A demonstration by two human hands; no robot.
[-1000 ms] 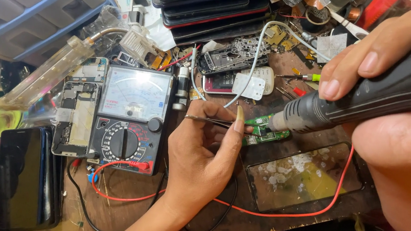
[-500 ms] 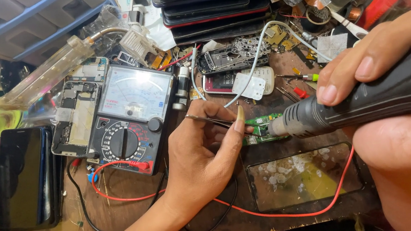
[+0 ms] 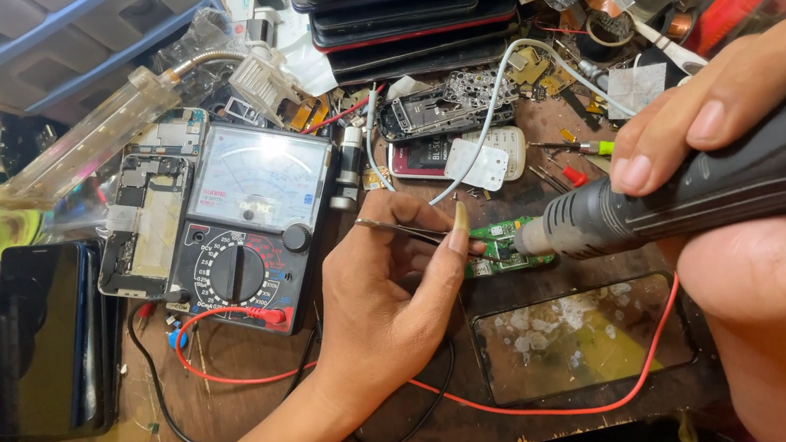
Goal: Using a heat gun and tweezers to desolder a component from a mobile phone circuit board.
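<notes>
My left hand pinches thin metal tweezers, whose tips reach a small green circuit board lying on the brown workbench. My right hand grips a thick black hot-air tool; its grey metal nozzle sits right over the board's right end. The board is partly hidden by my left thumb and the nozzle.
An analog multimeter with red and black leads lies left of my hand. A stripped phone frame, dark phones at the left, a cracked phone screen below the board, stacked phones at the back, and scattered parts surround the work.
The view has shifted slightly; both hands hold the same positions over the green board, with the nozzle still at its right end.
</notes>
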